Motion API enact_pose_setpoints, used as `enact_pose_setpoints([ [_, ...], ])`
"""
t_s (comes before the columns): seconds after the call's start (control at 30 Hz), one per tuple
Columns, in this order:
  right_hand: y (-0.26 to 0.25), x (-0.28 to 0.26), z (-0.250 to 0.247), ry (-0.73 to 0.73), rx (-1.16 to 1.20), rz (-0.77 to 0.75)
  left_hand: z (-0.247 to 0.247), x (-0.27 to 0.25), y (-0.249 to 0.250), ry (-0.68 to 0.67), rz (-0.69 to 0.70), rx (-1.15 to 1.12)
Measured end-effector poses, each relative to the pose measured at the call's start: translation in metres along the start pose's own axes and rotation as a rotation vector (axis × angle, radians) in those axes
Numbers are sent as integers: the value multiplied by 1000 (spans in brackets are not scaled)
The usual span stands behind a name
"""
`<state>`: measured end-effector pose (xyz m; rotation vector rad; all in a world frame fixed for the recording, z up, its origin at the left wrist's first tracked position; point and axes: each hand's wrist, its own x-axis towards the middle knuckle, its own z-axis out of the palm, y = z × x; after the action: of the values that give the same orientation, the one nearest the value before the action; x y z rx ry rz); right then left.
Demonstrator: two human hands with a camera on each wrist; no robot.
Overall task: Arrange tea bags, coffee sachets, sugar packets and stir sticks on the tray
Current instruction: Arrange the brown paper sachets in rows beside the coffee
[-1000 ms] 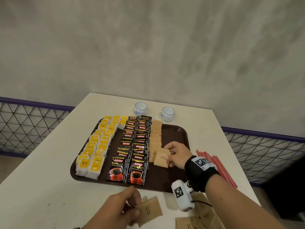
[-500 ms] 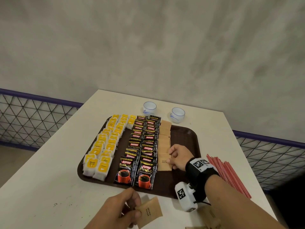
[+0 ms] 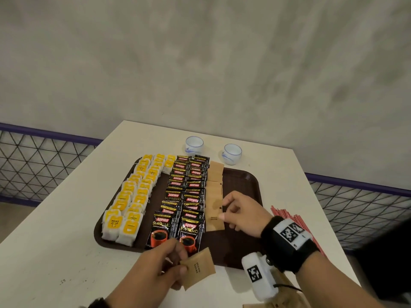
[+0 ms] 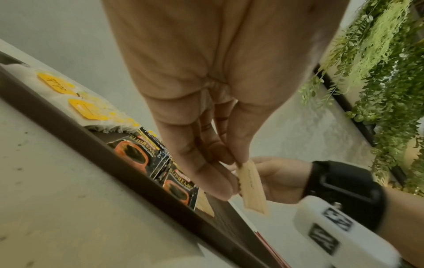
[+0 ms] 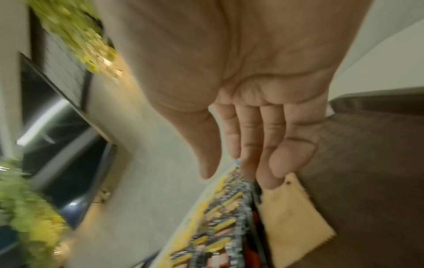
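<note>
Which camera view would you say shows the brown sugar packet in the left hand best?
The head view: the sugar packet faces the camera whole, pinched by the left hand, printing visible. The left wrist view shows it almost edge-on and blurred below the fingertips. The right wrist view does not show it.

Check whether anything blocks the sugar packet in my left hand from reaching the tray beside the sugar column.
Only the right hand, resting at the sugar column's near end. The left hand pinches its sugar packet before the tray.
</note>
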<state>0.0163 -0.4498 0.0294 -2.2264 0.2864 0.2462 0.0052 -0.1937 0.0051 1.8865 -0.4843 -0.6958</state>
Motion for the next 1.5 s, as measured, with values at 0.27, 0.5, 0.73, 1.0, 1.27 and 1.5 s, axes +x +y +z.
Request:
enact_pose_setpoints([
  [0.27,-3,-69,27,-364,381,-133,5,15,18,119,72,-268],
  [0.5,6,-73,29,-91,622,-35,22,25,26,114,28,-402],
  [0.73,7,-70,21,61,561,-23,27,27,31,74,-2,-417],
  [1.0,30,-35,4,253,197,106,26,18,17,99,-48,-227],
  [1.27,27,13,23,188,77,151,15,6,0,144,-87,-174],
  [1.5,31,23,35,264,39,208,3,2,-6,182,-64,-163],
])
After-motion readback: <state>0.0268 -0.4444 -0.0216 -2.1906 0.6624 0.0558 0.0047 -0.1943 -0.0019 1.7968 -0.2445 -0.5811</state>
